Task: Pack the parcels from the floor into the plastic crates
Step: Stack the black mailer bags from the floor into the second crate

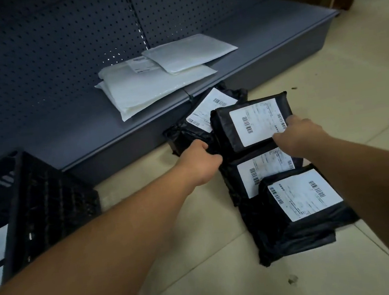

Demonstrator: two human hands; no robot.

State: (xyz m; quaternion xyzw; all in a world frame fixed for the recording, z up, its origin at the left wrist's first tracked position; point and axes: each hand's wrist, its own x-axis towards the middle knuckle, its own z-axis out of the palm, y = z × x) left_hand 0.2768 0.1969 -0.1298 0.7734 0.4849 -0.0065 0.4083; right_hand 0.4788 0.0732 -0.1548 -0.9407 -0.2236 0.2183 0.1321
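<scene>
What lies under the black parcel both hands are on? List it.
Under the gripped parcel, another black labelled parcel shows at its near edge, and one at its far left edge. Whether it rests on them or is lifted, and the floor beneath, cannot be seen.

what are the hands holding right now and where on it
Both hold the same black parcel: the left hand grips its left edge, the right hand its near right corner, fingers over the label.

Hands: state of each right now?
Left hand: grips the left edge of the top parcel.
Right hand: fingers curled over the same parcel's near right edge, holding it.
</scene>
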